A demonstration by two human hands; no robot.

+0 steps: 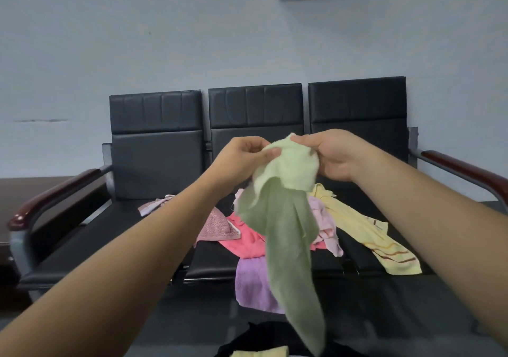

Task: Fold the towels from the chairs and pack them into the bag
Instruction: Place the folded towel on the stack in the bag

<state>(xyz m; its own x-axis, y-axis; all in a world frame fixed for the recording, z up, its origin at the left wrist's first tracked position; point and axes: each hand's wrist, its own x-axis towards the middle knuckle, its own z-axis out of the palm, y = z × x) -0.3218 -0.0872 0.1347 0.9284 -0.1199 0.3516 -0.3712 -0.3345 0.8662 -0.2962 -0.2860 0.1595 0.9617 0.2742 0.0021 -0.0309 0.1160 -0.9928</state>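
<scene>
Mid-frame, your left hand [242, 158] and right hand [335, 154] both pinch the top edge of the green towel [283, 219], which hangs above the chairs [156, 147]. You're likely finding corners; next, spread it flat. Bag [264, 340] sits bottom centre.

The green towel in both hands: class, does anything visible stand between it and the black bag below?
Nothing visible does. The green towel hangs free from both hands, its tip just above the black bag, which already holds a yellow towel.
</scene>
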